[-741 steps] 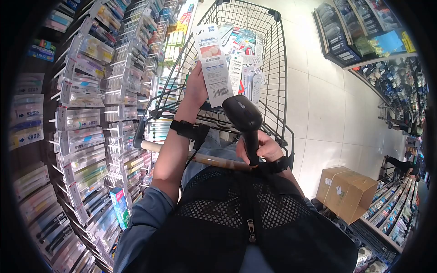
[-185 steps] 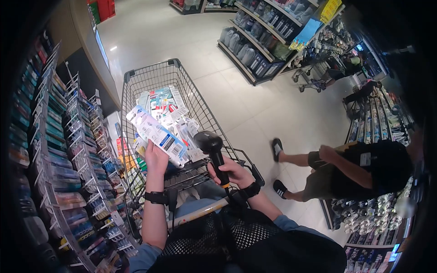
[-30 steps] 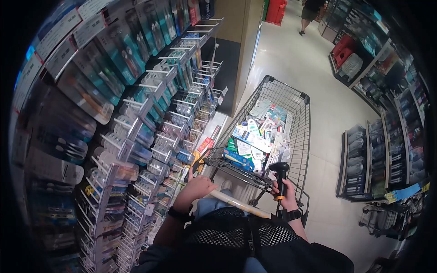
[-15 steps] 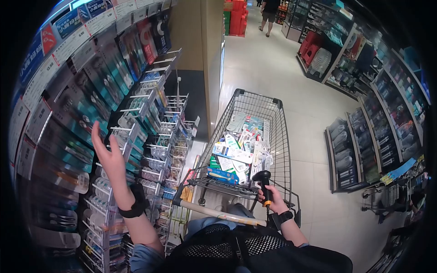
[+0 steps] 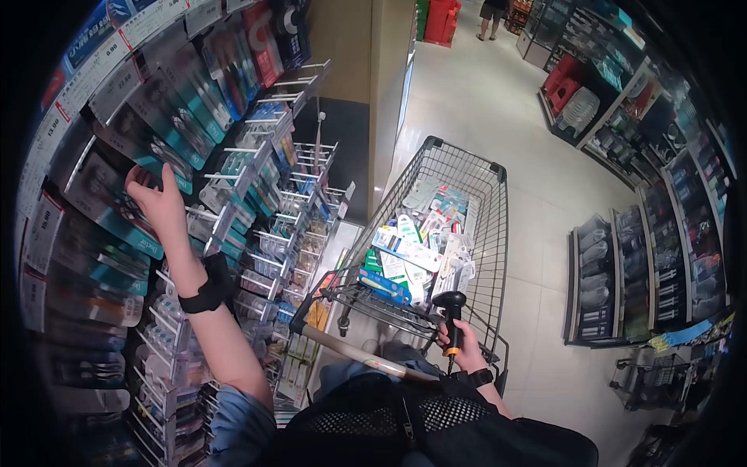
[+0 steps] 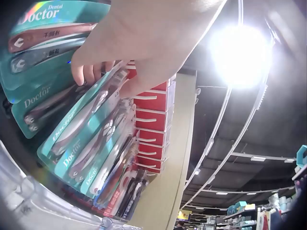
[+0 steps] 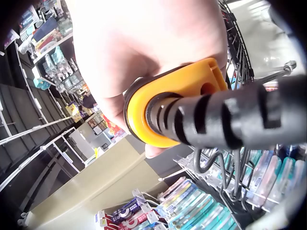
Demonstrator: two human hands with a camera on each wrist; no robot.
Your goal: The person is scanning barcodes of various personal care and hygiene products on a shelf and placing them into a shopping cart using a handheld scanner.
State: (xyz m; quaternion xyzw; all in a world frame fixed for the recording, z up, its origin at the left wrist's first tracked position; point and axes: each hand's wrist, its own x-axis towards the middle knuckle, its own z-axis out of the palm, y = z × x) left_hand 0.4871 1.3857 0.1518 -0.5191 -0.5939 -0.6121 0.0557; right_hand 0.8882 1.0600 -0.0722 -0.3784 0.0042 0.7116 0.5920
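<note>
In the head view my left hand (image 5: pixel 161 208) reaches into the hanging rack on the left. Its thumb and fingers stand apart, fingertips bent inward. Seen from the left wrist, they straddle the edge of a teal "Dental Doctor" toothbrush pack (image 6: pixel 86 114); a similar pack (image 6: pixel 44 103) hangs beside the fingertips. My right hand (image 5: pixel 465 346) grips the handle of a black barcode scanner (image 5: pixel 451 310) near the cart's handle end. From the right wrist, the scanner's orange handle end (image 7: pixel 139 112) and thick black cable (image 7: pixel 201 117) show below the palm; its head is hidden there.
A wire shopping cart (image 5: pixel 504 233) stands ahead, with a pile of toothbrush packs (image 5: pixel 416 253) in it. Rows of hooks (image 5: pixel 249 183) stick out of the rack. Behind them rises a beige pillar (image 5: pixel 342 50). Floor shelves (image 5: pixel 615 272) line the right; a person (image 5: pixel 492 17) stands far ahead.
Over the last second my left hand has risen from beside the cart handle to the toothbrush packs on the rack. Earlier it held a white pack before the scanner. The right hand keeps the scanner.
</note>
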